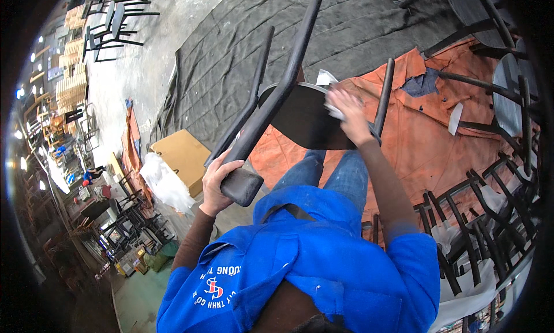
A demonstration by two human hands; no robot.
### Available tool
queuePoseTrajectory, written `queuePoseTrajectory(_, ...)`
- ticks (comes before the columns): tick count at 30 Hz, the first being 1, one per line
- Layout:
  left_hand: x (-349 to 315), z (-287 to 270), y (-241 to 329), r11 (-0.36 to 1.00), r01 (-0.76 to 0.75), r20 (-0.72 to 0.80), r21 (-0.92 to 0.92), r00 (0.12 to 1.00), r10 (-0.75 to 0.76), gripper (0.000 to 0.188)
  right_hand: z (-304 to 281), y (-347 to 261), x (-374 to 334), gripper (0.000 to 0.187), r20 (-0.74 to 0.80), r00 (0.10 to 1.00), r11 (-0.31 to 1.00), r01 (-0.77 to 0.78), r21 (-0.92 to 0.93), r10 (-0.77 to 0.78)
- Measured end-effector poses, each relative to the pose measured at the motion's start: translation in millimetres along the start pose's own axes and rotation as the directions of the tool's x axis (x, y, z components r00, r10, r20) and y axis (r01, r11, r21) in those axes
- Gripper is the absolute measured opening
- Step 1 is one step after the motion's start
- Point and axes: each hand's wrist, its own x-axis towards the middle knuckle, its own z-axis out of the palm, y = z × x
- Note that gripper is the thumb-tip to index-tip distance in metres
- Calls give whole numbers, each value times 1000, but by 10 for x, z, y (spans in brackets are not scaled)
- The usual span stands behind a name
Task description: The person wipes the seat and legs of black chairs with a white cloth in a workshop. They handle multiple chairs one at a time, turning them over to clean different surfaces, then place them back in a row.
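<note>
A black wooden chair [303, 122] is tilted in front of me, its dark seat facing up and its legs and frame bars pointing away. My left hand [218, 185] is closed round the chair's thick bar, close to its wide rounded end near my waist. Over the right edge of the seat, my right hand [349, 111] presses a crumpled white wiping cloth [333, 110], which may be paper. This hand is smeared by motion, and its fingers partly hide the cloth.
Orange sheeting [412, 154] and a dark ground cloth [242, 39] cover the floor. Black chairs [511, 91] stand at right, with several stacked frames [470, 229] below. Cardboard [182, 160] and white wrapping [164, 180] lie at left; more chairs [115, 24] stand far left.
</note>
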Motion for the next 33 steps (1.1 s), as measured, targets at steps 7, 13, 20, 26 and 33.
queuePoseTrajectory(7,93,-33,-34,1000,14,15,2,1000,-15,46,29,-215,7,73,-88,984,988,-152,25,154)
queuePoseTrajectory(13,329,-141,-38,1000,-26,-40,-7,999,26,41,276,-409,894,63,-67,996,982,-74,-173,63)
queuePoseTrajectory(20,670,-356,-307,992,52,-45,-111,997,-58,45,-149,44,-590,66,-243,791,804,-591,-65,562)
queuePoseTrajectory(26,1393,-579,-530,991,45,11,-123,999,-44,45,3,106,929,51,-303,931,976,-216,-10,202)
queuePoseTrajectory(33,2743,-868,-585,989,129,-48,-77,990,-133,42,-479,836,197,64,-360,842,915,-381,132,403)
